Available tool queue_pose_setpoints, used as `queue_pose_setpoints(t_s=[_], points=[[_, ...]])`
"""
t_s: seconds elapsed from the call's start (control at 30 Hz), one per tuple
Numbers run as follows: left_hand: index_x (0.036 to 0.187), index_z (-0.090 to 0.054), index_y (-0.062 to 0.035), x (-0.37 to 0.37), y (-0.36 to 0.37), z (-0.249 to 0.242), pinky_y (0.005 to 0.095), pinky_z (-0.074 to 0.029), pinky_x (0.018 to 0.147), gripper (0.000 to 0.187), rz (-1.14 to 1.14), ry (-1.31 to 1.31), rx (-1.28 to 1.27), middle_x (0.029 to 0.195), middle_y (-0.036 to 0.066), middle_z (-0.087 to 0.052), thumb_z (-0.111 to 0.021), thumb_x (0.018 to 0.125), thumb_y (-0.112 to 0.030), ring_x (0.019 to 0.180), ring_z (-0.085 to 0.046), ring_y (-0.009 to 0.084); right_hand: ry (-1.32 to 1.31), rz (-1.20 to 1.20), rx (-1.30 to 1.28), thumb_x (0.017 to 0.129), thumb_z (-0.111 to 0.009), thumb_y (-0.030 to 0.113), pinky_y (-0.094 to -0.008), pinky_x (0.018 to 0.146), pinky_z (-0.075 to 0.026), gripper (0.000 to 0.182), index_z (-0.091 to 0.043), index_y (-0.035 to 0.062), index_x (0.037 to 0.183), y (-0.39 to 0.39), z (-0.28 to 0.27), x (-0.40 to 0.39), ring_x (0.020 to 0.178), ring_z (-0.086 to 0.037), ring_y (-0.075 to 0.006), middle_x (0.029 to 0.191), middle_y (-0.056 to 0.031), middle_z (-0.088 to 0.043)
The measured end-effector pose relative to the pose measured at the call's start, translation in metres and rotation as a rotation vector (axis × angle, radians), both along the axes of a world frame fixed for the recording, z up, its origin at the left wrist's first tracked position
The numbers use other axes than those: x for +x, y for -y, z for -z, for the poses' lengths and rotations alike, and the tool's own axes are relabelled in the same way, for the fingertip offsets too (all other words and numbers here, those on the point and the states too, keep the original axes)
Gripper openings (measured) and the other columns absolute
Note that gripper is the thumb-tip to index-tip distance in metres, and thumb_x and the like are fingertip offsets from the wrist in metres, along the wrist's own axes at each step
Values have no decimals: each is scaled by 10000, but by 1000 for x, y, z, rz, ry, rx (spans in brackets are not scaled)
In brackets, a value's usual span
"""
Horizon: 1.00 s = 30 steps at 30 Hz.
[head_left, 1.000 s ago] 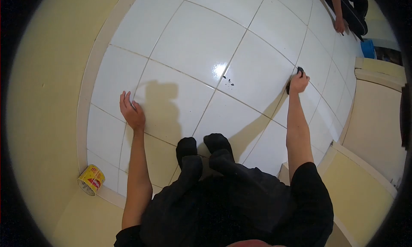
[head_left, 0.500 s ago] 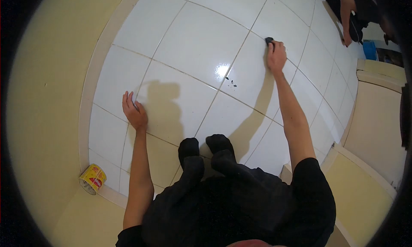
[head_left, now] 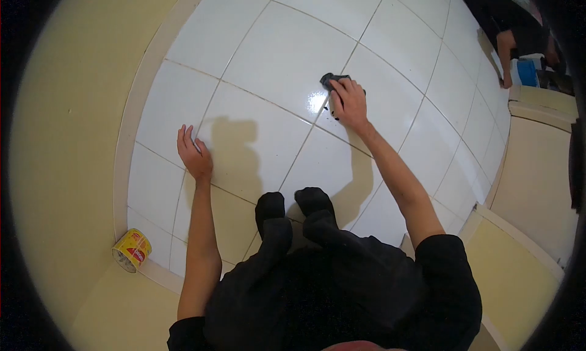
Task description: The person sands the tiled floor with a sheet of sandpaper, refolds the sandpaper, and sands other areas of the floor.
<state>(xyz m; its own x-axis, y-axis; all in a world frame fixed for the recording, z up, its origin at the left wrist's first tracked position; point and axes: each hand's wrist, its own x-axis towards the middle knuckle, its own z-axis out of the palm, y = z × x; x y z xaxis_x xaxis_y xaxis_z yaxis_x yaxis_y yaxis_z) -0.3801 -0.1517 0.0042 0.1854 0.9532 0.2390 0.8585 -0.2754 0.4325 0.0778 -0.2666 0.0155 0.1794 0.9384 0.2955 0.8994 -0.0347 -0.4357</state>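
My right hand (head_left: 350, 104) presses a dark cloth (head_left: 332, 80) against the white tiled floor (head_left: 284, 43), its fingers closed over the cloth. Several small dark bits (head_left: 326, 108) lie on the tile just left of that hand, beside a bright light reflection. My left hand (head_left: 196, 155) rests at the floor on the left side, fingers apart and nothing in it.
A yellow container (head_left: 132, 251) stands in the lower left corner by the wall (head_left: 79, 137). My feet in black socks (head_left: 312, 202) are at the centre. At the upper right, another person's arm (head_left: 505, 52) reaches down near a blue object (head_left: 527, 73).
My right hand has moved left and slightly down with the cloth, beside the dark bits. The other person's arm has shifted downward. My left hand has barely moved.
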Motion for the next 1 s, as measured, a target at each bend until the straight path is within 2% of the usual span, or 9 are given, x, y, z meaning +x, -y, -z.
queue_pose_setpoints(t_s=[0.13,0.3,0.67,0.7,0.8,0.9,1.0], points=[[1411,-585,-47,1,0,0,494,-355,1201,437,-12,-7,-8,1553,155,-505,-502,982,-62,1476,-410,358,2,-53,-6,916,-660,137,-433,804,-444,337,-685,49,1240,20,-3,-23,965,-584,-300,1089,-97,-619],[1397,-591,-28,1,0,1,511,-369,1180,428,11,28,25,1517,164,-527,-519,976,-50,1439,-443,395,-14,-105,19,919,-679,154,-430,786,-450,338,-683,58,1243,42,1,-46,949,-583,-291,1087,-84,-619],[1396,-587,-9,1,1,-1,516,-381,1165,418,46,83,46,1512,191,-524,-510,987,-42,1428,-445,416,-111,-167,-88,934,-679,173,-443,815,-455,335,-675,33,1239,87,-4,-98,943,-580,-301,1074,-104,-610],[1397,-585,-7,1,1,-1,517,-380,1165,417,51,61,56,1512,191,-524,-509,989,-43,1427,-446,416,-200,-159,-83,926,-680,135,-424,792,-490,289,-707,42,1199,87,-9,-97,903,-605,-304,1053,-116,-630],[1400,-580,-3,-1,2,-2,519,-378,1166,414,60,35,65,1510,191,-526,-505,996,-44,1425,-447,418,-484,2,-26,911,-656,54,-383,746,-526,262,-737,41,1160,106,-10,-95,856,-640,-298,1028,-134,-654],[1402,-578,-4,2,3,-4,520,-375,1168,413,62,52,59,1510,190,-527,-501,998,-45,1424,-448,418,-554,196,2,903,-619,-5,-351,716,-543,278,-746,26,1148,137,-29,-85,834,-665,-290,1016,-149,-671],[1403,-578,-10,2,2,-5,522,-372,1170,413,59,53,59,1513,187,-526,-499,998,-43,1425,-447,416,-492,422,7,936,-596,8,-349,770,-541,279,-734,4,1178,190,-34,-64,897,-666,-268,1035,-149,-664]])
